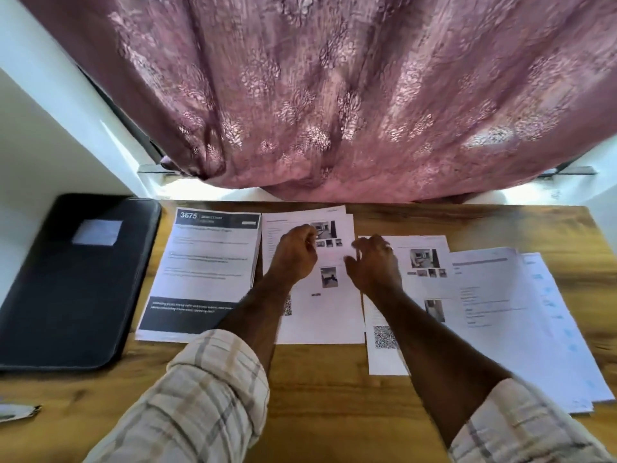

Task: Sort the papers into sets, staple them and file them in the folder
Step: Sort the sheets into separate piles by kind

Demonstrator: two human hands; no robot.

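Head view: both hands hover over the middle paper pile (334, 309) at 12 o'clock on the wooden table (320, 379). Left hand (295, 253) loosely curled, right hand (375, 262) fingers spread, neither visibly gripping. Black folder (76, 279) lies at 9 o'clock.

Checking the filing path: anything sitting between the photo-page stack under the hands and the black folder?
Yes. The stack with the dark 3675 header lies on the table between the photo-page stack and the closed black folder. Both the left hand and right hand are over the photo pages, with nothing between them.
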